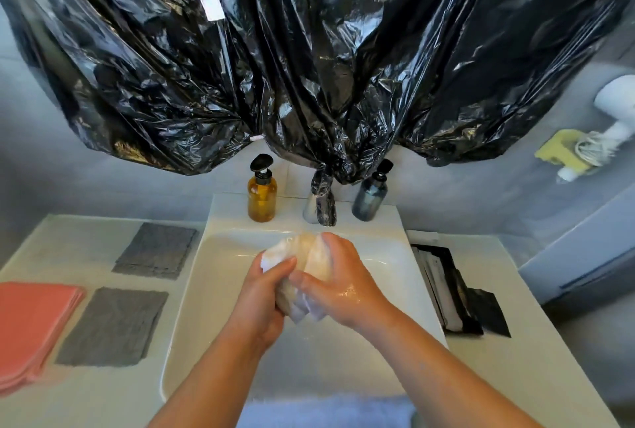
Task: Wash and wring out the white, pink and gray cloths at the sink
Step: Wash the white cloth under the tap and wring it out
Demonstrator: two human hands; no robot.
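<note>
Left hand [264, 292], right hand [342, 285] squeeze one white cloth [301, 248].

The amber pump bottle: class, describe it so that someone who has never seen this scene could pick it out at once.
Find the white sink and look along its back ledge. Left of the tap wrapped in black plastic stands the amber pump bottle; the other pump bottle, right of the tap, is dark blue-grey, so only this one is golden-brown.

the count
two gray cloths [156, 250] [111, 326], one pink stack [31, 324] at nine o'clock, one white cloth [305, 249], two pump bottles [262, 199] [369, 199]
</note>
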